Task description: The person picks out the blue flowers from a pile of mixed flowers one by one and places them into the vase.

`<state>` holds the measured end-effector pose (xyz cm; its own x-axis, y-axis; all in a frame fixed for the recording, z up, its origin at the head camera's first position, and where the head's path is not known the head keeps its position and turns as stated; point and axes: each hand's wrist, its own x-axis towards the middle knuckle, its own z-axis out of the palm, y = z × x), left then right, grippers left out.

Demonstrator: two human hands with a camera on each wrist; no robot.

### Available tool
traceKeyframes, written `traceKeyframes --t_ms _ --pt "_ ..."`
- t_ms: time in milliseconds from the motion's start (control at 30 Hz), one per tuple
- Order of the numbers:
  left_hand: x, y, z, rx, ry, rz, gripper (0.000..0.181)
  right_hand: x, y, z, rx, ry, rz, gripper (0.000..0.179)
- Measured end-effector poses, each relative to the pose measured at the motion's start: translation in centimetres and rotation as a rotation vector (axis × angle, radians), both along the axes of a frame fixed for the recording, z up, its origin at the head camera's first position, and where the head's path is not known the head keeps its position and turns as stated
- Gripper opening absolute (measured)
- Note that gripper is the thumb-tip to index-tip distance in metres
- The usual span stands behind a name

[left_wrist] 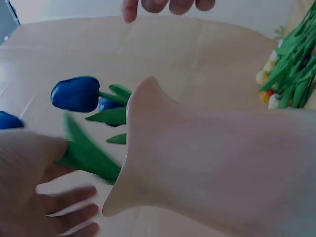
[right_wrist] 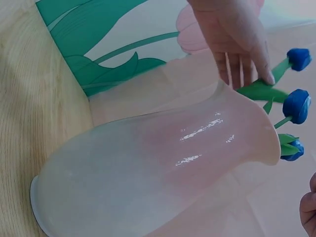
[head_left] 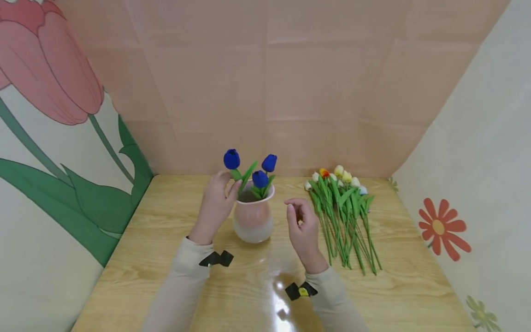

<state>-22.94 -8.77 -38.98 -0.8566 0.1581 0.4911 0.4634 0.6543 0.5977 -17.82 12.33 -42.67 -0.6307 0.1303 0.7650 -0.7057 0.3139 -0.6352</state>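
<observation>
A pink-and-white vase [head_left: 253,221] stands upright on the table with three blue tulips in its mouth. My left hand [head_left: 215,200] is at the vase's left rim and pinches the leftmost blue tulip [head_left: 232,159] low on its green leaves, between thumb and forefinger. In the left wrist view the other fingers [left_wrist: 74,210] of that hand spread away below the leaf [left_wrist: 91,155]. The second blue tulip [head_left: 260,179] leans at the front, and the third blue tulip [head_left: 269,163] leans right. Right of the vase, my right hand [head_left: 304,226] hovers with loosely curled fingers, holding nothing.
A bunch of artificial tulips [head_left: 342,212], mostly white and yellow with one orange-red, lies on the wooden table [head_left: 166,230] at the right, stems toward me. A pink backdrop [head_left: 265,92] rises behind, with printed flower panels on both sides.
</observation>
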Motion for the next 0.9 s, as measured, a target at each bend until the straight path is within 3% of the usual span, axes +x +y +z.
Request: traceKeyframes --t_ms 133,233,333,433,633,767,900 --pt "0.0 -0.9 -1.0 -0.054 -0.219 -0.094 0.08 0.0 0.0 -0.1 -0.001 -0.001 0.001 0.01" --pt "0.0 -1.9 -2.0 -0.006 -0.371 -0.166 0.106 -0.2 0.2 -0.6 -0.002 -0.009 -0.002 0.01" --pt "-0.2 -2.8 -3.7 0.05 -0.47 -0.208 0.12 -0.9 0.5 -1.8 0.0 -0.015 -0.015 0.011" --pt "-0.4 -3.4 -6.0 0.083 -0.539 -0.228 0.124 -1.7 0.9 -3.1 0.002 -0.013 -0.02 0.013" --pt "-1.1 -3.4 -12.3 0.164 -0.676 -0.242 0.122 -2.0 1.1 -3.6 0.006 0.02 -0.012 0.014" --pt "-1.1 -2.4 -16.1 0.26 -0.698 -0.276 0.123 -2.0 1.1 -3.6 0.013 0.01 -0.01 0.014" --pt "-0.9 -1.1 -18.8 0.406 -0.602 -0.304 0.124 -2.0 1.1 -3.5 0.013 -0.022 -0.009 0.014"
